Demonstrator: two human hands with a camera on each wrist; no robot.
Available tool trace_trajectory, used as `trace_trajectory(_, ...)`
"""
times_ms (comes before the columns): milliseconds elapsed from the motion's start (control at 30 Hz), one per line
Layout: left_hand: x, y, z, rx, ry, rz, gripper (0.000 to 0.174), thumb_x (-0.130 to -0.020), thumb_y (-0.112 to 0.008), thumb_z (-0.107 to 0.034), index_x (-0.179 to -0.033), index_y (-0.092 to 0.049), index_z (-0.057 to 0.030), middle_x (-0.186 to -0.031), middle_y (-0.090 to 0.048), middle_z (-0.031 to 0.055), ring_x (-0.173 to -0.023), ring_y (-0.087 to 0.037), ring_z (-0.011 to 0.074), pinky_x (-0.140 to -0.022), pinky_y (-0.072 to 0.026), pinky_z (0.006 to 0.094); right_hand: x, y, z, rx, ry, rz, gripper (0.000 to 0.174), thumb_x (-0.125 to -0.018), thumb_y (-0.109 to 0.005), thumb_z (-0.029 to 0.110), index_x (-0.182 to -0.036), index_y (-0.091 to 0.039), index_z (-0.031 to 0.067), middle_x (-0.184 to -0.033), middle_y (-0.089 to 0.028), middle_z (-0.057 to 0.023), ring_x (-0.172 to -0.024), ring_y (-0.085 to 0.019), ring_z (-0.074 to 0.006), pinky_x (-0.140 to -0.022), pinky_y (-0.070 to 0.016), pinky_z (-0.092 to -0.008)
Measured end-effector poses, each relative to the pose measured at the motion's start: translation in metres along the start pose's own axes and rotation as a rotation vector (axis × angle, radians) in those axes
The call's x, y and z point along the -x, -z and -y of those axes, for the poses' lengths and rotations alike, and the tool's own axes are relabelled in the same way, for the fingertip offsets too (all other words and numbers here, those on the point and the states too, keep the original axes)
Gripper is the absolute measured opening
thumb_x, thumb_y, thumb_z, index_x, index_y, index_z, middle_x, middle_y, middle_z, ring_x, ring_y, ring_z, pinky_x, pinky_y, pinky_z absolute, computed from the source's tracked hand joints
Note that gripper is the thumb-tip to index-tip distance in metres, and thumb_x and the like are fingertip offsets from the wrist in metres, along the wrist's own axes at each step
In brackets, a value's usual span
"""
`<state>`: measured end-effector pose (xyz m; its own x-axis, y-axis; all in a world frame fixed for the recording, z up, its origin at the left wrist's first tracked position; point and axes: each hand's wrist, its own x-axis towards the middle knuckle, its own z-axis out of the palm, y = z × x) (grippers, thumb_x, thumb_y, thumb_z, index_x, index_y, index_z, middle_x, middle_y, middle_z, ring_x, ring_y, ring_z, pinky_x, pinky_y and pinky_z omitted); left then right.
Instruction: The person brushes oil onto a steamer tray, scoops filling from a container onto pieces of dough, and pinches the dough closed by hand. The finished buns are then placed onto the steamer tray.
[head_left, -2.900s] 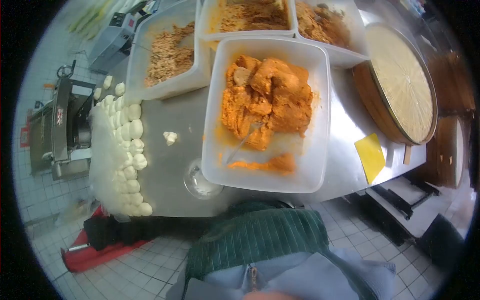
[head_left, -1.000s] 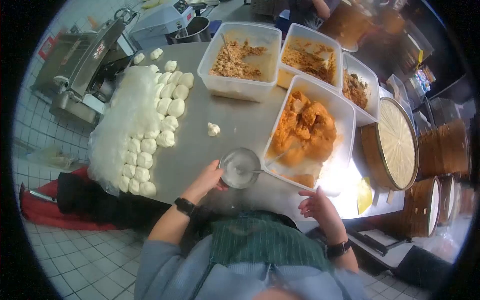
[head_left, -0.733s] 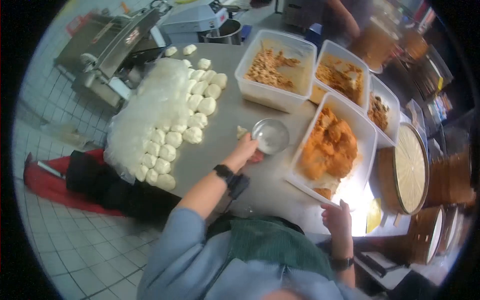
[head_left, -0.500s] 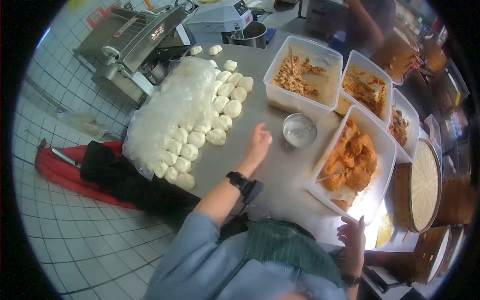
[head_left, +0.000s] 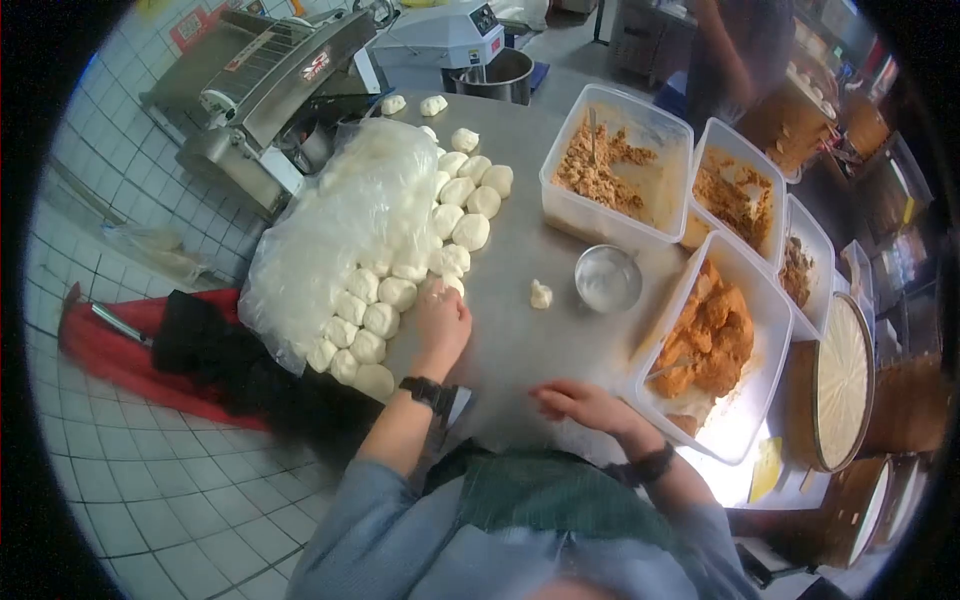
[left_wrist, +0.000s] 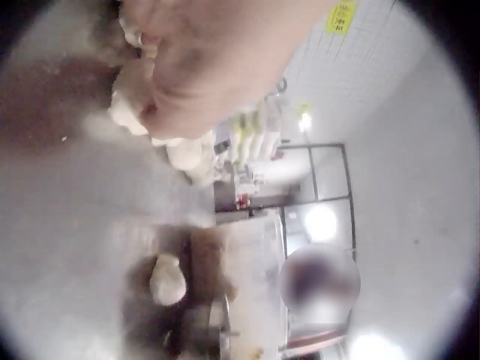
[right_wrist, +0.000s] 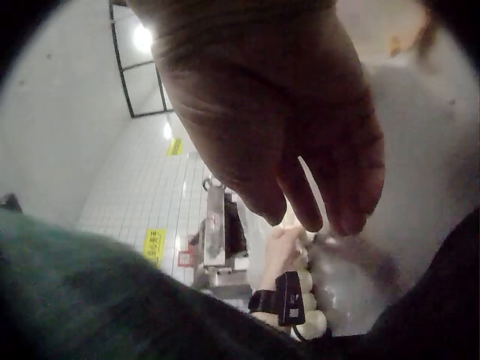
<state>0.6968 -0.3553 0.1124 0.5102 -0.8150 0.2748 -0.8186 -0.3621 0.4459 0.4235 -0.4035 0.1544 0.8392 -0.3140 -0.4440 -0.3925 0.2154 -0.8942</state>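
Observation:
My left hand [head_left: 443, 325] reaches to the right edge of the dough balls [head_left: 467, 232], its fingers curled round one dough ball [left_wrist: 129, 101]. In the left wrist view the thumb presses against that ball's side. My right hand [head_left: 585, 405] hovers near the table's front edge, left of the tub of orange filling [head_left: 715, 340]; its fingers are loosely extended and hold nothing. The right wrist view shows its fingers [right_wrist: 300, 195] pointing toward the left hand. A small dough lump [head_left: 541, 294] lies alone beside a metal bowl [head_left: 608, 279].
Clear plastic sheeting [head_left: 340, 220] covers much of the dough. Behind the orange filling stand several other tubs, among them a tub of brown filling [head_left: 690, 150]. A round steamer [head_left: 840, 385] and a yellow scraper [head_left: 766, 470] are at the right. A dough machine [head_left: 270, 100] stands back left.
My left hand has set the metal bowl farther back near the tubs, let go of it, and moved left to the dough balls. The right hand has moved left from the tub's corner.

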Motion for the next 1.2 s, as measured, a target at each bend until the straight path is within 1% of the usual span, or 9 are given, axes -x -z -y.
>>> trace_trajectory(67,-0.003,-0.003,0.014,-0.028,-0.118,-0.107,0.021,-0.079,-0.064,-0.019,-0.085,-0.053,-0.0011,-0.104,-0.056,0.0206,-0.101,-0.053,0.0366,-0.084,-0.0424,0.0447,-0.042,-0.004,0.023,0.017,-0.023,-0.029,0.037,-0.096,-0.050,0.028,-0.121,-0.055,0.0009,-0.091,-0.062,-0.0037,-0.081,-0.058,-0.0106,-0.072,-0.0491,-0.0251)
trace_trajectory(133,-0.014,0.008,0.018,0.346,0.416,-0.053,0.017,-0.077,-0.064,-0.013,-0.084,-0.053,-0.0023,-0.097,-0.058,0.0221,-0.096,-0.052,0.0394,-0.081,-0.0445,0.0445,-0.088,-0.010,0.028,-0.011,-0.046,-0.196,0.039,-0.095,-0.051,0.029,-0.121,-0.055,0.0008,-0.090,-0.061,-0.0033,-0.079,-0.058,-0.0105,-0.070,-0.0488,-0.0247)
trace_trajectory(233,-0.023,0.003,0.036,0.290,0.369,0.019,0.028,-0.080,-0.064,-0.015,-0.101,-0.055,-0.0007,-0.102,-0.061,0.0221,-0.099,-0.056,0.0368,-0.082,-0.0458,0.0415,-0.148,-0.021,0.023,0.103,0.001,-0.316,0.043,-0.092,-0.053,0.030,-0.123,-0.054,0.0005,-0.091,-0.062,-0.0044,-0.077,-0.059,-0.0117,-0.069,-0.0489,-0.0252)
trace_trajectory(300,-0.027,-0.001,0.045,0.286,0.312,0.077,0.032,-0.080,-0.063,-0.016,-0.107,-0.056,0.0000,-0.103,-0.062,0.0214,-0.098,-0.058,0.0355,-0.083,-0.0461,0.0410,-0.185,-0.032,0.021,0.276,0.091,-0.519,0.045,-0.085,-0.056,0.037,-0.115,-0.059,0.0027,-0.096,-0.066,-0.0163,-0.091,-0.063,-0.0279,-0.080,-0.0480,-0.0366)
trace_trajectory(500,-0.032,-0.015,0.075,0.596,0.295,0.138,0.037,-0.080,-0.063,-0.007,-0.115,-0.052,-0.0006,-0.095,-0.063,0.0105,-0.084,-0.061,0.0186,-0.072,-0.0495,0.0305,-0.245,-0.048,0.020,0.231,0.071,-0.571,0.037,-0.083,-0.060,0.029,-0.104,-0.061,-0.0017,-0.095,-0.063,-0.0094,-0.078,-0.060,-0.0169,-0.071,-0.0481,-0.0313)
trace_trajectory(567,-0.027,0.035,0.045,1.131,0.674,0.366,0.039,-0.080,-0.065,-0.008,-0.116,-0.051,0.0000,-0.102,-0.061,0.0143,-0.091,-0.060,0.0196,-0.074,-0.0496,0.0306,-0.211,-0.044,0.048,0.199,0.154,-0.524,0.034,-0.084,-0.061,0.027,-0.103,-0.060,-0.0014,-0.097,-0.063,-0.0090,-0.081,-0.059,-0.0161,-0.072,-0.0475,-0.0300)
trace_trajectory(800,0.022,0.008,0.010,1.258,0.574,0.668,0.042,-0.082,-0.063,-0.006,-0.122,-0.048,-0.0012,-0.100,-0.059,0.0075,-0.088,-0.057,0.0141,-0.072,-0.0485,0.0285,-0.121,-0.025,0.016,0.007,0.098,-0.360,0.034,-0.090,-0.061,0.022,-0.115,-0.054,0.0005,-0.101,-0.061,-0.0073,-0.091,-0.058,-0.0117,-0.077,-0.0467,-0.0262)
trace_trajectory(1067,0.044,-0.019,-0.023,1.055,0.622,0.564,0.031,-0.082,-0.062,-0.002,-0.112,-0.051,0.0009,-0.095,-0.062,0.0104,-0.080,-0.061,0.0162,-0.066,-0.0527,0.0274,-0.103,-0.020,-0.008,0.366,0.191,-0.616,0.033,-0.085,-0.062,0.014,-0.116,-0.058,0.0063,-0.110,-0.060,-0.0159,-0.092,-0.062,-0.0283,-0.079,-0.0489,-0.0319)
trace_trajectory(1200,0.053,-0.024,-0.011,0.769,0.364,0.362,0.024,-0.086,-0.058,-0.007,-0.108,-0.053,0.0000,-0.089,-0.062,0.0091,-0.074,-0.062,0.0145,-0.059,-0.0515,0.0255,-0.105,-0.017,-0.016,0.739,0.598,-0.685,0.041,-0.085,-0.058,0.014,-0.124,-0.051,0.0045,-0.126,-0.050,-0.0173,-0.116,-0.049,-0.0325,-0.096,-0.0416,-0.0419)
